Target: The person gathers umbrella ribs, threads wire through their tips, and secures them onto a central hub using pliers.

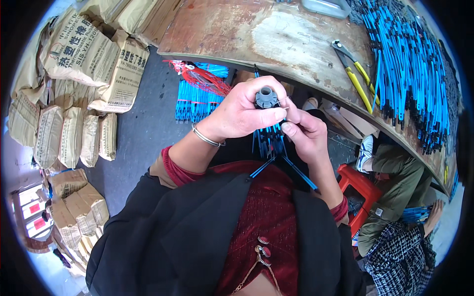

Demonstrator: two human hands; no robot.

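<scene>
In front of my chest, my left hand [247, 112] is closed around a dark grey round plastic hub [266, 96] with a hollow centre and notched rim. Blue-and-black thin rods [270, 140] hang below the hub, a few splaying outward. Close against it, my right hand [305, 129] has thumb and fingers pinched together. A thin metal wire [283, 102] shows between the two hands, seemingly at the right fingertips. How the wire meets the hub is too small to tell.
A worn wooden table [217, 34] bears yellow-handled pliers [356, 79], a heap of blue-and-black rods [407, 64] and a clear tray [327, 7]. Rod bundles [195, 101] lie below its edge. Paper sacks [81, 54] stand left. A seated co-worker [400, 192] and red stool [359, 195] are right.
</scene>
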